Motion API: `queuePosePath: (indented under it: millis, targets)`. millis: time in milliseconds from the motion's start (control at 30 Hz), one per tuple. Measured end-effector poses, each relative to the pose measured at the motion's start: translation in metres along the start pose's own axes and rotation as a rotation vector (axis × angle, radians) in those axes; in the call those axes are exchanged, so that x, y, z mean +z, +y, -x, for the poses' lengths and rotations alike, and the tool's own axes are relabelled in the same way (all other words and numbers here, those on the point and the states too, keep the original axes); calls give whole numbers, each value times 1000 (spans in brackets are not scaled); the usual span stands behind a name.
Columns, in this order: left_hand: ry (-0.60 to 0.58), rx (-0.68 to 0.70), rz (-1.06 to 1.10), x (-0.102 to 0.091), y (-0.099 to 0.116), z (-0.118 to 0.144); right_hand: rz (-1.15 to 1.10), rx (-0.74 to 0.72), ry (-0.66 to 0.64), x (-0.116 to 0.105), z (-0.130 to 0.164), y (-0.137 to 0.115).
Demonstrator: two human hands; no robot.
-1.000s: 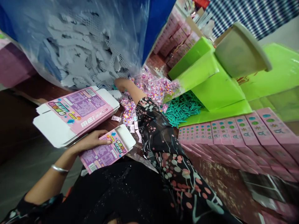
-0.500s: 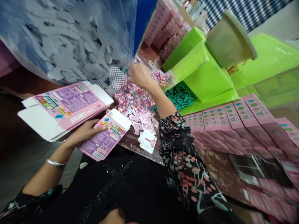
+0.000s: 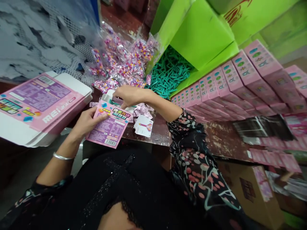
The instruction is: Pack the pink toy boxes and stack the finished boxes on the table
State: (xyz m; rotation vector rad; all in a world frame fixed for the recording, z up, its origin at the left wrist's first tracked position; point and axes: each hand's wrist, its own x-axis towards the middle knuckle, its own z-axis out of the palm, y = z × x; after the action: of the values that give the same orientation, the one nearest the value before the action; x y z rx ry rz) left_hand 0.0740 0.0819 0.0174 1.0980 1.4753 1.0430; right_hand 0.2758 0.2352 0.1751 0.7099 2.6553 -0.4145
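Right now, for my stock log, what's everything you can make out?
Table: one, dark red, beneath
Held carton: one, pink and purple, centre
Stacked cartons: several, pink and white, left
Bagged scraps: many, white, upper left
Bead packets: many, multicoloured, upper middle
Sticks: many, teal, upper middle
Green boxes: count unclear, lime, upper right
Cards: small stack, white, table edge
Small packets: several, pale pink, behind cards
Pink boxes: long row, pink, right
Cardboard box: one, brown, lower right
Left hand: one, holding the carton
Right hand: one, carton's open end
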Motion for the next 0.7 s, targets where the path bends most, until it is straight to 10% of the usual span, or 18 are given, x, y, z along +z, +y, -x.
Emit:
queuePosePath:
  millis: [567,700]
  targets:
    - [108,51,5,21,-3,3,-196,-58,-54,1,-8,11]
    - [144,62,37,19,-6,1,-319,-8,148,-8,15,19]
